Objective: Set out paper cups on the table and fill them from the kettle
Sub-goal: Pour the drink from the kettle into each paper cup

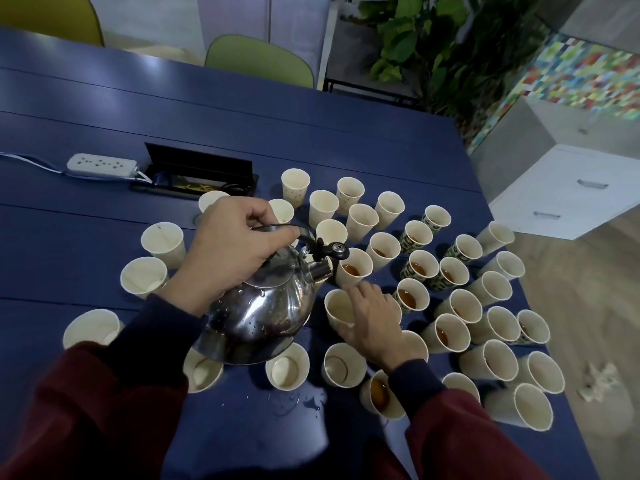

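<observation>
Polished steel kettle (pixel 263 313), round-bellied and beaded with droplets, thin black handle, held above the middle of the tabletop (pixel 86 216) and tipped so its short spout is close to a filled cup (pixel 354 270) holding brown liquid. Left hand (pixel 225 251) fisted tight round the handle. Right hand (pixel 372 320) wraps a plain paper cup (pixel 337 304) just right of the kettle, thumb on the near side, fingers on the far side. Matte blue planked tabletop crowded with tapered off-white cups, some green-printed. Small glossy puddle (pixel 304 401) near the front. White power strip (pixel 100 165) far left
</observation>
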